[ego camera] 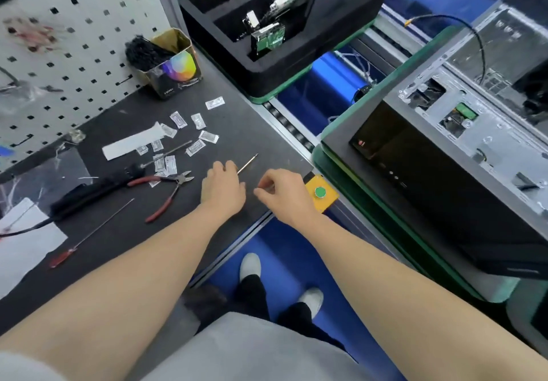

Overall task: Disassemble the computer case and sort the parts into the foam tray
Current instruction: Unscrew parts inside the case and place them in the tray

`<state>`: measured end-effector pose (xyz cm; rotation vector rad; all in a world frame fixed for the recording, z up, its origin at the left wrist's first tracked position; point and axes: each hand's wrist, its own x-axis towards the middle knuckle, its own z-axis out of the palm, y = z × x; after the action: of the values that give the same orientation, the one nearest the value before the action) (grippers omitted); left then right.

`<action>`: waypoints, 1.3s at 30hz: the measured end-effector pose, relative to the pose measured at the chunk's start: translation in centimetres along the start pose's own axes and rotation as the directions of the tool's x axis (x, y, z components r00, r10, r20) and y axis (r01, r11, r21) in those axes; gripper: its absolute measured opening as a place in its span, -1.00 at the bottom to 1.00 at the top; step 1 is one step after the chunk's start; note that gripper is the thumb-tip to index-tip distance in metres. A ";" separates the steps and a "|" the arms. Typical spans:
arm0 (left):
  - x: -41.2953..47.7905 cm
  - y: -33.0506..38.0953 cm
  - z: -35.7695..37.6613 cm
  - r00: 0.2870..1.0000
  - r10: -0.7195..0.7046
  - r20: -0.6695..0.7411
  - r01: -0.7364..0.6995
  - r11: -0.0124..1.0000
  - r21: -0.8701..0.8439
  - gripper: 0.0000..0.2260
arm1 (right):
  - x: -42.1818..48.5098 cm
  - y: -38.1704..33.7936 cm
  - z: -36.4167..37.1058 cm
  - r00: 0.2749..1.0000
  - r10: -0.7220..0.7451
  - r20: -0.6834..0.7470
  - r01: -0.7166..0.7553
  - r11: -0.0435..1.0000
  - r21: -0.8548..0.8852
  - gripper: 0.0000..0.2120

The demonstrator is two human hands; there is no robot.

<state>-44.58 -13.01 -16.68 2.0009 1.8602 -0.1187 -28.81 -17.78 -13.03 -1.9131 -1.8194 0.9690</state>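
Note:
The open computer case point(462, 149) lies on its side on a green pallet at the right, its metal inside facing up. The black foam tray point(267, 63) stands at the top centre with a hard drive point(268, 39) and boards in its slots. On the dark bench mat, my left hand point(222, 186) grips a thin screwdriver point(247, 163) whose shaft points up and right. My right hand point(283, 190) hovers beside it near the bench corner, fingertips pinched together on something too small to make out.
Red-handled cutters point(167, 192), a long red-handled screwdriver point(89, 236), a black powered driver point(89, 192) and several small packets point(178, 140) lie on the mat. A box of black cable ties point(169, 60) stands by the pegboard point(59, 54). A green button point(320, 192) sits at the bench corner.

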 end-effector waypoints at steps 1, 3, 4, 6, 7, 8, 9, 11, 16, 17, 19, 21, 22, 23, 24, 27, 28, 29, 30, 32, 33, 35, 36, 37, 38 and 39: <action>0.2 -0.6 0.5 1.000 -0.012 0.011 0.012 1.000 0.024 -0.63 | 0.1 0.0 0.4 1.000 0.012 0.016 -0.012 1.000 0.000 -0.83; 0.7 -1.6 1.3 1.000 -0.009 -0.004 0.009 0.997 0.072 -0.65 | 0.3 0.0 0.9 0.999 0.032 0.040 -0.032 1.000 -0.001 -0.83; 1.0 -2.0 1.5 1.000 -0.005 -0.011 0.006 0.996 0.088 -0.68 | 0.3 0.0 1.1 0.998 0.043 0.049 -0.043 0.999 0.001 -0.83; 1.4 -2.6 1.8 1.000 -0.007 0.009 0.007 0.998 0.070 -0.72 | 0.4 0.0 1.3 0.996 0.061 0.060 -0.062 0.998 0.010 -0.84; 1.6 -2.7 1.9 1.000 0.001 0.026 -0.003 0.999 0.053 -0.74 | 0.5 0.0 1.4 0.996 0.068 0.063 -0.069 0.997 0.014 -0.85; 1.8 -2.8 1.9 0.999 0.023 0.046 -0.025 0.999 0.035 -0.77 | 0.5 0.1 1.5 0.995 0.075 0.062 -0.076 0.997 0.017 -0.84; 2.2 -2.7 1.7 0.997 0.051 0.065 -0.051 0.999 -0.001 -0.80 | 0.5 0.1 1.5 0.995 0.078 0.061 -0.079 0.997 0.018 -0.84; 3.0 -2.2 0.8 0.992 0.094 0.085 -0.081 0.987 -0.141 -0.91 | 0.4 0.0 1.6 0.996 0.064 0.064 -0.066 0.998 0.024 -0.81; 5.4 1.2 -3.1 0.976 -0.042 0.211 0.158 0.806 -0.571 -0.81 | -0.1 -1.1 1.1 0.996 -0.055 0.069 0.053 0.998 0.037 -0.57; 5.8 2.0 -4.0 0.972 -0.037 0.233 0.169 0.797 -0.580 -0.78 | -0.3 -1.3 0.7 0.994 -0.087 0.059 0.086 0.996 0.025 -0.50; 6.5 3.4 -5.4 0.960 -0.015 0.280 0.192 0.763 -0.617 -0.75 | -0.8 -1.5 -0.3 0.990 -0.142 0.026 0.143 0.990 -0.018 -0.37; 7.1 4.7 -6.7 0.941 0.024 0.337 0.226 0.697 -0.681 -0.80 | -1.2 -1.5 -1.9 0.983 -0.183 -0.011 0.182 0.982 -0.053 -0.34; 7.3 5.4 -7.4 0.933 0.037 0.358 0.244 0.667 -0.704 -0.86 | -1.3 -1.4 -2.8 0.979 -0.202 -0.021 0.201 0.978 -0.054 -0.36; 7.3 6.1 -8.2 0.927 0.048 0.373 0.258 0.642 -0.722 -0.90 | -1.4 -1.4 -3.9 0.974 -0.224 -0.025 0.222 0.974 -0.048 -0.38; 7.3 6.9 -8.9 0.924 0.062 0.376 0.263 0.612 -0.746 -0.92 | -1.6 -1.3 -5.0 0.970 -0.241 -0.030 0.240 0.970 -0.047 -0.40; 7.6 9.3 -10.8 0.924 0.102 0.368 0.272 0.502 -0.821 -0.87 | -2.2 -1.2 -8.6 0.954 -0.285 -0.096 0.279 0.958 -0.069 -0.52; 7.9 10.1 -11.4 0.923 0.120 0.367 0.273 0.470 -0.839 -0.85 | -2.4 -1.2 -9.8 0.945 -0.301 -0.126 0.294 0.953 -0.070 -0.60; 8.1 10.9 -12.0 0.920 0.140 0.366 0.273 0.441 -0.855 -0.86 | -2.7 -1.2 -11.0 0.933 -0.321 -0.161 0.315 0.947 -0.061 -0.70; 8.2 11.8 -12.7 0.918 0.161 0.361 0.274 0.400 -0.875 -0.89 | -2.9 -1.2 -12.1 0.916 -0.344 -0.208 0.344 0.938 -0.038 -0.82; 8.0 13.7 -13.9 0.919 0.190 0.345 0.286 0.281 -0.916 -0.92 | -3.5 -1.6 -14.1 0.868 -0.348 -0.354 0.384 0.922 0.037 -0.87; 7.8 14.8 -14.4 0.928 0.192 0.318 0.273 0.226 -0.935 -0.83 | -3.8 -1.9 -14.8 0.848 -0.303 -0.435 0.372 0.925 0.082 -0.83; 7.7 16.9 -14.9 0.949 0.214 0.230 0.198 0.160 -0.967 -0.65 | -4.4 -2.6 -16.5 0.804 -0.172 -0.569 0.322 0.931 0.174 -0.79; 7.5 18.0 -15.1 0.948 0.254 0.191 0.155 0.154 -0.976 -0.68 | -4.5 -3.0 -17.3 0.775 -0.129 -0.618 0.314 0.928 0.201 -0.77; 7.1 19.1 -15.5 0.939 0.303 0.160 0.114 0.164 -0.980 -0.78 | -4.6 -3.3 -18.3 0.732 -0.111 -0.672 0.321 0.927 0.197 -0.75; 6.7 20.2 -15.8 0.927 0.352 0.127 0.063 0.190 -0.980 -0.82 | -4.8 -3.6 -19.5 0.674 -0.109 -0.731 0.332 0.928 0.167 -0.72; 6.4 21.2 -15.9 0.918 0.390 0.078 -0.008 0.213 -0.977 -0.79 | -4.9 -3.9 -20.8 0.609 -0.112 -0.785 0.338 0.932 0.129 -0.66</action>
<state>-26.61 -2.12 0.72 1.1194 0.9114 0.6475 -17.68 -17.51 5.62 -1.5078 -1.2708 0.1936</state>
